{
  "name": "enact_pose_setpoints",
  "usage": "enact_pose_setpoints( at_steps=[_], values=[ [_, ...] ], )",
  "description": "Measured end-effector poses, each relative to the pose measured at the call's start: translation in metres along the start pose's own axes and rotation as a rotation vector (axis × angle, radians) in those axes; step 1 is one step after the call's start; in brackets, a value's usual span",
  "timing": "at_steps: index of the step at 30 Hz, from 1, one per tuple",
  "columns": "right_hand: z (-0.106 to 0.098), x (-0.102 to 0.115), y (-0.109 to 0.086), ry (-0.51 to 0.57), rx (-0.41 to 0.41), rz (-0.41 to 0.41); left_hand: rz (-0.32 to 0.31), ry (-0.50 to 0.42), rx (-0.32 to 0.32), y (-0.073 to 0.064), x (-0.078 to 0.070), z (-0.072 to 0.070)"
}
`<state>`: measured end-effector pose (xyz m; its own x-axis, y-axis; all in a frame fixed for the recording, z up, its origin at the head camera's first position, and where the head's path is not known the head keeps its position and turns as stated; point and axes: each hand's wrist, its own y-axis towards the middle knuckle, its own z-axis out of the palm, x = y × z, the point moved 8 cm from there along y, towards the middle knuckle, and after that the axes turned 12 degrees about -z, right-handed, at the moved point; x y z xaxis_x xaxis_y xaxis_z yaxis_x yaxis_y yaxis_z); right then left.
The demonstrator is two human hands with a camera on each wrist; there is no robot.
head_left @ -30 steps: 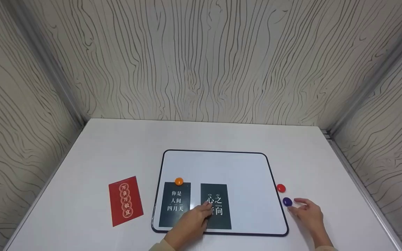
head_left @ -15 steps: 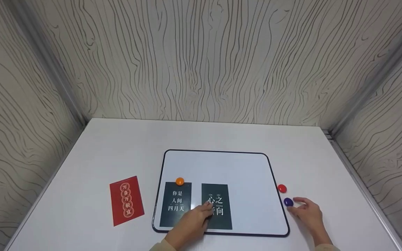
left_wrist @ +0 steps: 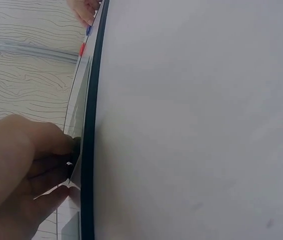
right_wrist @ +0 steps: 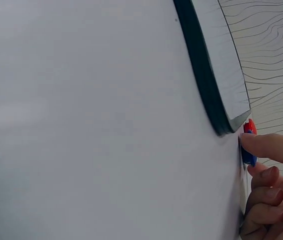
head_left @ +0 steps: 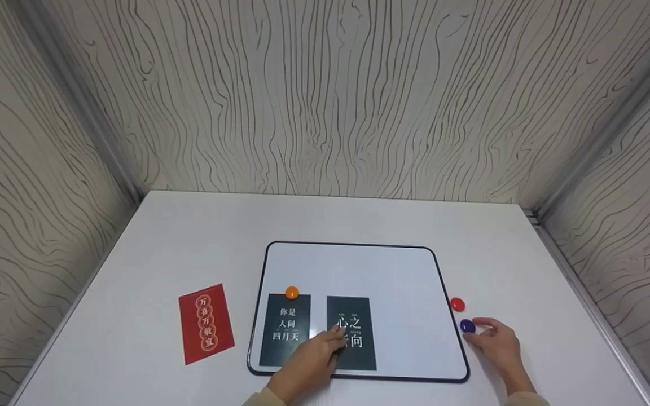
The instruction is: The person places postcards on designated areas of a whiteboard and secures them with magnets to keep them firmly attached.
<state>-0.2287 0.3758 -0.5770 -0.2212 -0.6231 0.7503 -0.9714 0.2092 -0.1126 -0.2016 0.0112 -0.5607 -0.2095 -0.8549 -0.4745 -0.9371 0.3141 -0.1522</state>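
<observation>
My left hand point(head_left: 310, 361) rests its fingertips on a dark green card point(head_left: 361, 361) with white Chinese characters, covering part of its left side. This card lies on the black-rimmed whiteboard point(head_left: 409, 316). In the left wrist view the fingers point(left_wrist: 46, 142) are bent down onto the card. Off the board's right edge, my right hand point(head_left: 500, 347) pinches a round dark blue magnet point(head_left: 468, 326) between thumb and index finger; its other fingers are curled in the right wrist view, where the blue magnet point(right_wrist: 249, 156) shows between the digits. A red magnet point(head_left: 457, 304) lies just beyond it.
A second dark green card point(head_left: 285, 349) lies at the board's left, with an orange magnet point(head_left: 291, 292) at its top edge. Left of the board, a red card point(head_left: 206, 324) lies slightly turned on the white table point(head_left: 325, 220). Wood-patterned panels point(head_left: 325, 101) enclose the back and sides.
</observation>
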Motion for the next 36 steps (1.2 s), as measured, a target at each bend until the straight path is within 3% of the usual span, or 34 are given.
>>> enact_pose_setpoints(
  at_steps=[13,19,27,36],
  values=[
    [0.0033,-0.0004,0.0013,0.011,0.014,0.036,-0.008,-0.005,0.012,-0.0011,-0.0001,0.0002],
    [0.0026,0.0006,0.0015,0.000,0.006,0.026,0.019,0.018,-0.016,-0.0014,-0.0014,-0.0009],
    [0.0001,0.0019,0.0010,-0.011,-0.012,-0.025,-0.056,-0.050,0.056,0.0004,0.0034,0.0030],
    [0.0001,0.0017,0.0010,-0.004,-0.016,-0.011,-0.045,-0.040,0.053,-0.0003,0.0032,0.0020]
  ],
)
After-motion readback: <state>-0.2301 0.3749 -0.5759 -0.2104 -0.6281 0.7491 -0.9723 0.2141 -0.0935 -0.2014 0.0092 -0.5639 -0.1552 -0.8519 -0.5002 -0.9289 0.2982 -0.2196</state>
